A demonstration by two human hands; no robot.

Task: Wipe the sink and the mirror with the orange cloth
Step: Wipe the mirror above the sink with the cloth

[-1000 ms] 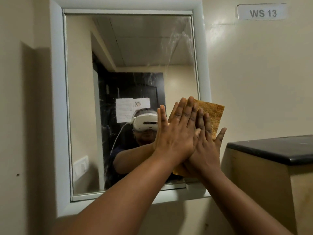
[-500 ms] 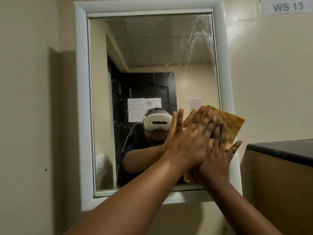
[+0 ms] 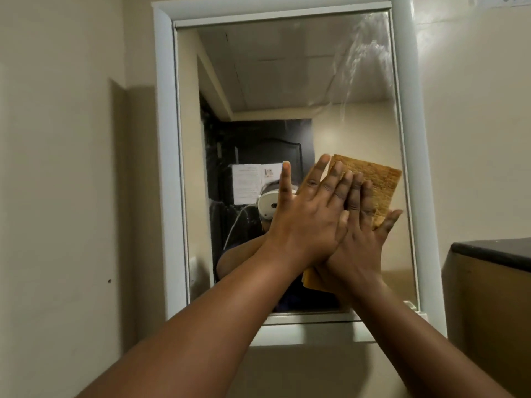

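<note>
The orange cloth (image 3: pixel 373 179) is pressed flat against the glass of the mirror (image 3: pixel 287 81), in its lower right part. It is folded to a rectangle; its upper right corner and a small lower edge show past the hands.

The right hand (image 3: pixel 362 242) is laid on the cloth with fingers straight and thumb spread out to the right. The left hand (image 3: pixel 304 219) is laid across the back of the right one, fingers also straight and splayed, forefinger standing apart toward the upper left. Neither hand is curled round the cloth; it is held to the glass by flat pressure only.

The mirror is set in a pale frame (image 3: pixel 163 168) on a cream wall (image 3: pixel 63 196). Wet streaks (image 3: pixel 359 61) are seen on the glass near the upper right corner. A ceiling, a dark door and a sheet of paper are reflected in the glass, with a white headset partly hidden behind the left hand.

A dark-topped ledge (image 3: pixel 494 251) over a tan side panel is seen at the right edge, beside the frame. A small dark hole (image 3: pixel 109 281) is noted in the wall left of the mirror. The sink is out of view.
</note>
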